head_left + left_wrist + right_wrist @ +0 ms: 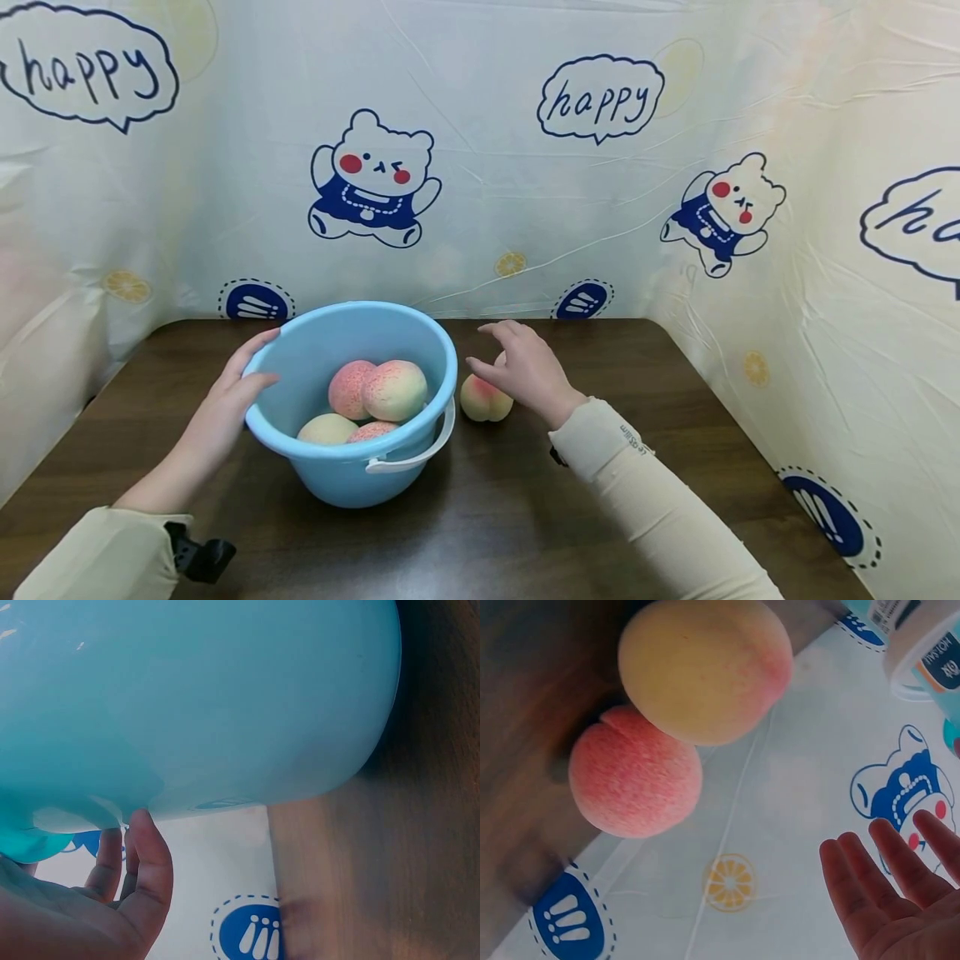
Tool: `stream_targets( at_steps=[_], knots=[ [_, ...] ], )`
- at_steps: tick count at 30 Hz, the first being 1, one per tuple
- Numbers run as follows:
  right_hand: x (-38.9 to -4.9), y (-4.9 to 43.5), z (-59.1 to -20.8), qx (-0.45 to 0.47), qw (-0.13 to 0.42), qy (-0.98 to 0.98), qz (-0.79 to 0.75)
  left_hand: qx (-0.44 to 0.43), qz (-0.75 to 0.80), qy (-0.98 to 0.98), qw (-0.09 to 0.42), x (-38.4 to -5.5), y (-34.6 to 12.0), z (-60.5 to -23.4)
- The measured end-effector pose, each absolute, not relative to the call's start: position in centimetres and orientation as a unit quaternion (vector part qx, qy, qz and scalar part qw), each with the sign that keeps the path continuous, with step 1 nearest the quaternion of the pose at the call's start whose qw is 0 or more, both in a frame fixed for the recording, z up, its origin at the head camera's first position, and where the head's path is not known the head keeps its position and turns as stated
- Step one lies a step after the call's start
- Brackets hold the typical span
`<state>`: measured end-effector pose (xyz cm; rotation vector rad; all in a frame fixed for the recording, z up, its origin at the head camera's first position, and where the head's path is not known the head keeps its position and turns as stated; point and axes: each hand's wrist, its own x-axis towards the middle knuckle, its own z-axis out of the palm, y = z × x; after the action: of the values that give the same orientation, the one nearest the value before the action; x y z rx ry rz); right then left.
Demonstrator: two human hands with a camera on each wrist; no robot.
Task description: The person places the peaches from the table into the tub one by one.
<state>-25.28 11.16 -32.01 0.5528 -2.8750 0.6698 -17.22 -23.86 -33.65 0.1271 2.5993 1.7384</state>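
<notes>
A light blue bucket (352,482) with a white handle (416,460) stands on the table, holding several pink-and-cream peaches (394,390). My left hand (227,408) grips its left rim, thumb over the inside and the other fingers along the outer wall. Those fingers (154,862) touch the bucket's side in the left wrist view. Right of the bucket, my right hand (531,368) hovers with fingers spread and holds nothing. Just by it is a yellowish peach (705,671) and, touching or overlapping it in the right wrist view, a pinker peach (636,776). The hand partly hides them in the head view.
The dark wooden table (600,517) ends at a white printed curtain (487,183), which rises behind it and along both sides. A black strap device (201,557) sits on the left wrist.
</notes>
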Motion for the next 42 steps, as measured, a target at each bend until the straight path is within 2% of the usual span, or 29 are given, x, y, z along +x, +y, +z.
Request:
stream_targets(
  at_steps=[21,31,42],
  knots=[
    [-25.1,11.4,-35.6,0.163,0.039,-0.961,0.219,0.042,0.557,0.83,0.005,-17.0,-23.9,-33.8],
    [-25.2,11.3,-36.8,0.183,0.051,-0.962,0.196,0.035,0.558,0.829,0.006,-17.1,-23.8,-33.7],
    [-25.6,11.4,-37.8,0.194,0.035,-0.966,0.171,0.039,0.561,0.827,0.002,-17.1,-23.8,-33.7]
  ],
)
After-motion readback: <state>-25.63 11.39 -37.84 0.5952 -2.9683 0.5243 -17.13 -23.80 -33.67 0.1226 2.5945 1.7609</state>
